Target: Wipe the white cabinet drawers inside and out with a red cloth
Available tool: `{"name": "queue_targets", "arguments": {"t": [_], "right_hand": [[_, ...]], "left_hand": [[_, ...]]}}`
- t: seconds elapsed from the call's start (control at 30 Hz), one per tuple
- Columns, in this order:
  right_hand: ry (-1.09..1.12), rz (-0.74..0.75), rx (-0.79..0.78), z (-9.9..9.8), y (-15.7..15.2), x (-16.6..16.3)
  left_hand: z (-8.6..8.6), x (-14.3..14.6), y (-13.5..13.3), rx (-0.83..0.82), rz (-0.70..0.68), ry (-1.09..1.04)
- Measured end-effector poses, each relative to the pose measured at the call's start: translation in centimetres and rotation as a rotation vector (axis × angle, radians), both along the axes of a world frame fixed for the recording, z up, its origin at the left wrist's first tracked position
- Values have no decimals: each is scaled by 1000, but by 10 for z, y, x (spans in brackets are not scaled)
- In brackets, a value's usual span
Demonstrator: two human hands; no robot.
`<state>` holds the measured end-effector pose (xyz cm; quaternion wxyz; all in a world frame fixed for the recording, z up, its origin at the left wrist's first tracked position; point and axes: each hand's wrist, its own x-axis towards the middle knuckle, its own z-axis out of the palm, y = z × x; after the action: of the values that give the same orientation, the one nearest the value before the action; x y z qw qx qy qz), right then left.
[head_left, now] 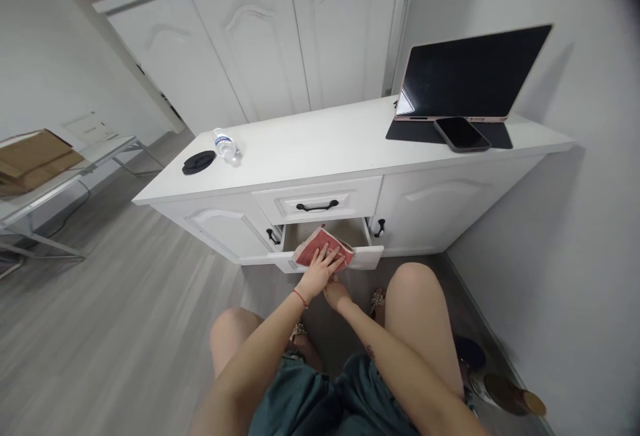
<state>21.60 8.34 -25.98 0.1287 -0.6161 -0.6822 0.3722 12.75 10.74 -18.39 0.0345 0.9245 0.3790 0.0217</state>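
Note:
A red cloth (313,247) with a pale edge lies over the front of an open lower drawer (370,257). My left hand (319,273) holds the cloth against the drawer front, its fingers spread across the top of it. Just below, my right hand (337,291) is closed at the outer side of the drawer front, close under my left hand. Whatever its fingers grip is hidden. Part of the drawer's pale inside (353,228) shows behind the cloth.
Above is a shut drawer with a black handle (317,206). On the white cabinet top (300,143) are a clear bottle (226,147), a black lid-like disc (199,162), a laptop (463,76) and a phone (461,134). A wall (575,236) stands at right.

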Motion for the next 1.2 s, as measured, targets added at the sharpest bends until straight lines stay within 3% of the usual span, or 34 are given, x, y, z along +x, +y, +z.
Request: {"name": "queue_targets", "arguments": {"t": [0.1, 0.27, 0.57, 0.67, 0.77, 0.9, 1.07, 1.2], "right_hand": [[-68, -7, -48, -8, -15, 7], [-88, 2, 48, 0, -21, 12], [14, -3, 69, 7, -17, 21], [104, -82, 186, 24, -16, 26], [179, -139, 413, 49, -13, 35], [42, -215, 619, 78, 0, 65], [-330, -83, 430, 91, 20, 120], [-349, 87, 320, 93, 32, 150]], "left_hand": [[-6, -29, -4, 43, 34, 45], [-22, -61, -17, 126, 172, 59], [-55, -80, -37, 34, 558, -122], [-65, -82, -41, 5, 634, -229], [-74, -82, -46, -67, 678, -332], [-85, -78, -51, -201, 746, -464], [-92, -62, -47, -393, 863, -608], [-89, -43, -38, -462, 853, -731]]}}
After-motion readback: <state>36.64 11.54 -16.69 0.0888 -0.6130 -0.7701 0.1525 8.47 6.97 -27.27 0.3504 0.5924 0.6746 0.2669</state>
